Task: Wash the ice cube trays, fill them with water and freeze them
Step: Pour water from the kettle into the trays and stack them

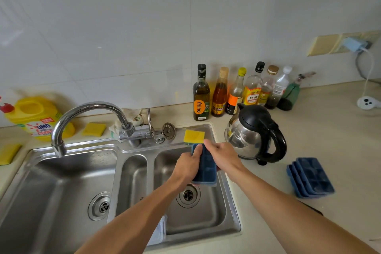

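Over the right basin of the steel sink (231,202) I hold a blue ice cube tray (206,168) lengthwise. My left hand (188,164) grips its left edge, thumb on top. From the right, my right hand (221,154) lies over the tray's right edge with a finger stretched toward the yellow sponge (193,135) on the sink's back rim; whether it touches the sponge I cannot tell. A stack of three more blue ice cube trays (310,177) lies on the counter at right. The curved tap (82,117) points over the left basin, and no water is running.
A steel and black kettle (254,134) stands just right of the sink. Several bottles (237,90) line the back wall. A yellow detergent jug (35,117) and more yellow sponges (93,129) sit at left. A white container (158,231) leans in the right basin.
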### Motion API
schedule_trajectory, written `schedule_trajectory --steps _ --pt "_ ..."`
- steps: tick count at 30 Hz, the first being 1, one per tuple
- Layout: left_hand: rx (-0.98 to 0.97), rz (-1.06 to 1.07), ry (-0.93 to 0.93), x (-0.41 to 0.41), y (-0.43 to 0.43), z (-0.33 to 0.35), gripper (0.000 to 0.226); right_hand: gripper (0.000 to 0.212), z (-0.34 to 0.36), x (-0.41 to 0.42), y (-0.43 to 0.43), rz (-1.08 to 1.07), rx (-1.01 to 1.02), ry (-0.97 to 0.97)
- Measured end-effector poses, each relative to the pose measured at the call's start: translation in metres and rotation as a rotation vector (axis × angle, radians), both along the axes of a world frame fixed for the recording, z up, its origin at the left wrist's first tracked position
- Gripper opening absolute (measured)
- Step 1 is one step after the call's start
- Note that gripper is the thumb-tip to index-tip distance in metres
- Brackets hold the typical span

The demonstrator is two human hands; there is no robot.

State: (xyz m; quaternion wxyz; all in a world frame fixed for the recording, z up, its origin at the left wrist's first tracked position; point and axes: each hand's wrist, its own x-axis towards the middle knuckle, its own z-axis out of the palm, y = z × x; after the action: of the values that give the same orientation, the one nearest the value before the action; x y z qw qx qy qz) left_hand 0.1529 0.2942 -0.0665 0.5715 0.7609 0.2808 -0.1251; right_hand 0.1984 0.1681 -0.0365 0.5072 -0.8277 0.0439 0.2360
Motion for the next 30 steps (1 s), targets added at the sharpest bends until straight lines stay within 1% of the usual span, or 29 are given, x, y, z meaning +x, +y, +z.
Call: schedule_trajectory --steps 3,5,8,12,15,20,25,26,30 --pt "-0.008 0.054 -0.014 0.004 -0.013 0.002 0.055 0.043 0.006 -0.005 -0.018 0.046 -0.012 0.019" --pt "-0.035 0.116 -0.032 0.007 -0.024 0.006 0.056 0.035 0.009 -0.010 -0.035 0.090 -0.002 0.013" --pt "-0.098 0.190 -0.044 0.009 -0.050 0.013 0.058 0.026 0.012 -0.014 -0.066 0.149 -0.004 -0.053" --pt "-0.137 0.198 -0.063 0.009 -0.111 0.022 0.063 0.022 0.018 -0.016 -0.123 0.147 0.017 -0.132" --pt "-0.160 0.134 -0.108 0.008 -0.164 0.026 0.067 0.018 0.018 -0.013 -0.180 0.122 0.016 -0.176" --pt "-0.140 0.027 -0.173 0.005 -0.241 0.028 0.047 0.020 0.011 0.001 -0.273 -0.024 -0.010 -0.174" --pt "-0.160 -0.020 -0.236 0.009 -0.296 0.022 0.009 0.021 -0.003 0.011 -0.332 -0.053 -0.053 -0.117" --pt "-0.148 -0.025 -0.241 0.012 -0.302 0.021 0.008 0.021 -0.006 0.013 -0.338 -0.047 -0.062 -0.113" --pt "-0.116 -0.030 -0.203 0.022 -0.320 0.017 0.019 0.024 -0.013 0.017 -0.350 0.001 -0.113 -0.086"
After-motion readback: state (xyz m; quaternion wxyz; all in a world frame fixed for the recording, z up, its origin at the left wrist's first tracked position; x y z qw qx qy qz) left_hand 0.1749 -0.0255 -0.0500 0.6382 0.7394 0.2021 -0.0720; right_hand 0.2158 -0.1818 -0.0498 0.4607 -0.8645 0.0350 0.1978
